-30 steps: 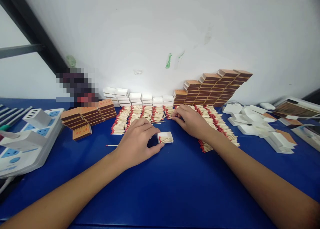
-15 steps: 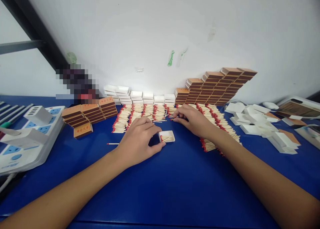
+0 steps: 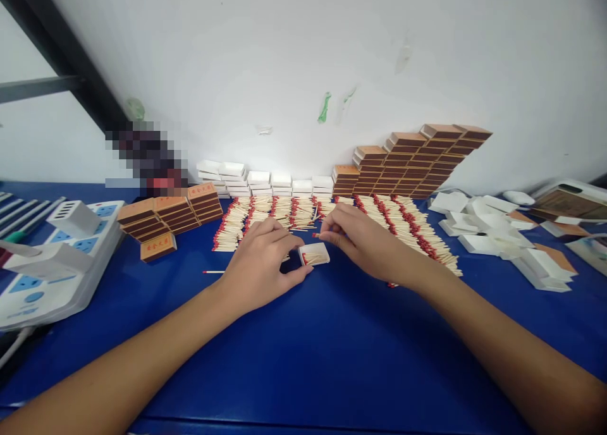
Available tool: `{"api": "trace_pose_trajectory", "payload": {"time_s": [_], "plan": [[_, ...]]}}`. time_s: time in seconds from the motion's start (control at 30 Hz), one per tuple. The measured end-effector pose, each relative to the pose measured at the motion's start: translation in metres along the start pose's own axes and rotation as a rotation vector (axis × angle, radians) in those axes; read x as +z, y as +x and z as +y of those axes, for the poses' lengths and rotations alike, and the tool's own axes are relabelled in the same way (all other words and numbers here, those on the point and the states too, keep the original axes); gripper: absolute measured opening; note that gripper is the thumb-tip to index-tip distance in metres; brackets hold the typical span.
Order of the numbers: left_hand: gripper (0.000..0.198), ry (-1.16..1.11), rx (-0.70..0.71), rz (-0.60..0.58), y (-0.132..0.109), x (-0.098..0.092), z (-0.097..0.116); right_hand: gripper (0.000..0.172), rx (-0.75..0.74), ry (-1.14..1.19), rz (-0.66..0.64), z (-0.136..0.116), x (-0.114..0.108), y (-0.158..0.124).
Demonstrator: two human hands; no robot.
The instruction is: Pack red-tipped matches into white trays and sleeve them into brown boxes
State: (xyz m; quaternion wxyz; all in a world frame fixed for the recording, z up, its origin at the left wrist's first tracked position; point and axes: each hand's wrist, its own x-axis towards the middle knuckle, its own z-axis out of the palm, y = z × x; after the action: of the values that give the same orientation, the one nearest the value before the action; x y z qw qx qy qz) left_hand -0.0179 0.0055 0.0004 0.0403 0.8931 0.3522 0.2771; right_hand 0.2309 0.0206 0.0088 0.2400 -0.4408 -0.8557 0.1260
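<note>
Between the thumb and fingers of my left hand [image 3: 265, 264] is a small white tray [image 3: 322, 250], tilted a little, with several red-tipped matches [image 3: 313, 258] inside. My right hand [image 3: 363, 239] is just right of the tray and above the table, its thumb and fingertips pinching matches whose red heads [image 3: 315, 235] stick out to the left. How many it holds cannot be told. Behind both hands lie rows of loose matches [image 3: 265, 208]. One single match [image 3: 213, 272] lies left of my left hand.
Orange-topped matchboxes are stacked at the back right [image 3: 403, 163] and at the left [image 3: 173, 214]. White trays [image 3: 260, 179] line the wall. More white trays [image 3: 493, 226] lie heaped at the right. A power strip [image 3: 80, 277] sits on the blue table [image 3: 303, 359] at the left.
My right hand has moved left from the match rows towards the tray, with matches in its fingertips. The tray in my left hand has tilted and shifted slightly.
</note>
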Motion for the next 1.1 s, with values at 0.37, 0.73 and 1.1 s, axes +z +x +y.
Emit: {"api": "trace_pose_trajectory", "payload": {"time_s": [0.37, 0.73, 1.1], "plan": [[0.022, -0.002, 0.000, -0.003, 0.001, 0.002, -0.001, 0.014, -0.032, 0.049, -0.074, -0.019, 0.007, -0.006], [0.024, -0.026, 0.048, -0.029, -0.003, 0.001, 0.008, 0.009, 0.045, -0.224, 0.095, 0.041, 0.014, 0.008], [0.024, -0.015, 0.025, -0.044, -0.001, -0.001, 0.006, 0.015, 0.048, -0.246, 0.070, 0.047, 0.012, 0.011]]}}
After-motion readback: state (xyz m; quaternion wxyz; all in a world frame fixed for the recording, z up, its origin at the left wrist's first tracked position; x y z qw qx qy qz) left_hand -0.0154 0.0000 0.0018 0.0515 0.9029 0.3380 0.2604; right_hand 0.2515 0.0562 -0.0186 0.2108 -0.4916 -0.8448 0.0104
